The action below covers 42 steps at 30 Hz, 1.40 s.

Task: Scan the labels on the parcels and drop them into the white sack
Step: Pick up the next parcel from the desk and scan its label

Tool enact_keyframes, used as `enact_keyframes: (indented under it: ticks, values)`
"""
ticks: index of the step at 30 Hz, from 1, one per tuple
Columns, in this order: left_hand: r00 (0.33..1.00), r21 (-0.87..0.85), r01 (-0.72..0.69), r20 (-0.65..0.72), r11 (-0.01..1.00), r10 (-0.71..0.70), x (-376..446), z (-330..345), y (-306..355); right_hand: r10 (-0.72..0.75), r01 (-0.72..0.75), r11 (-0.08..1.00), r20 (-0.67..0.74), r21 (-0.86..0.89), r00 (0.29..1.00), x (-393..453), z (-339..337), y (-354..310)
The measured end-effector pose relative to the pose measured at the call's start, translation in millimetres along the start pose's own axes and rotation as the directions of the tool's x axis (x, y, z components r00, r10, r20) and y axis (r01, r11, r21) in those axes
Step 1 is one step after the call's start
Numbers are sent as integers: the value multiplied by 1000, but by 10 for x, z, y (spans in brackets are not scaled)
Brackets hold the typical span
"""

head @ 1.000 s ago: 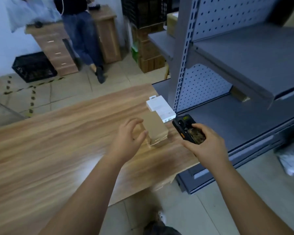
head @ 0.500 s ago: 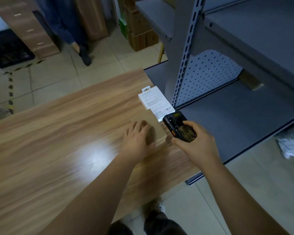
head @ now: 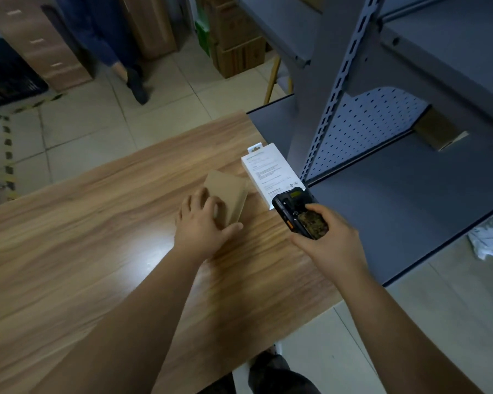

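Right, left hand point(head: 202, 226) is gripping the brown parcel point(head: 227, 194) on the desk point(head: 69, 251), tipping one edge up. Right hand point(head: 329, 240) is holding the scanner point(head: 299, 214) just beside the white parcel point(head: 271, 173). Next, prob: find the label w/ the scanner. Sack's not in view.

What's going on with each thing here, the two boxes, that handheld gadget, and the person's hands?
Brown box: closed, tilted, one edge lifted off the table.
White box: closed, flat on the table, printed side up.
Scanner: screen lit, held over the white box's near end.
Left hand: grips the brown box.
Right hand: grips the scanner.
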<state>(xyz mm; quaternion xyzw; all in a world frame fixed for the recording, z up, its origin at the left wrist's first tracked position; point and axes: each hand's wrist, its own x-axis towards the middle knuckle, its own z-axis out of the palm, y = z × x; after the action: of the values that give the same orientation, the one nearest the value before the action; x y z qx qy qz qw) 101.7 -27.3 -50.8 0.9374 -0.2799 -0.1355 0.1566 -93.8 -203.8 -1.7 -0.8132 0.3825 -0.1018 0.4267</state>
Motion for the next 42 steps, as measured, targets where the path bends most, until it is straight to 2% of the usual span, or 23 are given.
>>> enact_keyframes:
  ticks: [5,13,15,17,18,19,22,24,29,35,37,39,42]
  values:
    - [998,27,22,-67,999,-21,27,48,-55,-29,29,999,23,-14,999,56,207,-128]
    - [993,-19,94,-68,995,-95,-152,-305,-848,-43,47,998,111,-29,993,68,606,-411]
    - [986,-192,149,-50,970,-161,-144,-376,-880,-58,62,998,123,-29,991,58,674,-481]
    - [956,-505,264,23,822,-293,-115,-480,-924,-62,66,998,126,-26,990,56,704,-548]
    - [938,-603,299,42,739,-345,-103,-528,-970,-65,68,998,126,-19,990,52,713,-574]
    - [931,-632,301,32,714,-364,-96,-562,-1021,-69,71,997,125,-12,990,48,719,-595]
    - [947,-408,269,-51,873,-316,-91,-634,-1102,-78,78,997,120,1,990,32,732,-629]
    - [952,-237,278,-60,931,-299,-92,-655,-1069,-75,75,997,125,10,989,17,732,-635]
    - [956,-11,279,-95,960,-279,-28,-623,-959,-61,60,998,127,6,990,-28,718,-611]
    - [951,34,307,-63,951,-304,84,-629,-855,-64,67,997,128,-22,990,-83,661,-633]
    - [954,-43,297,-22,954,-298,37,-676,-866,-78,81,997,136,-17,988,-97,618,-688]
    - [953,-248,289,-12,925,-301,-36,-745,-857,-104,105,994,137,0,985,-104,559,-791]
    - [957,-593,184,-75,784,-282,-187,-971,-756,-167,164,986,121,34,978,-112,440,-1044]
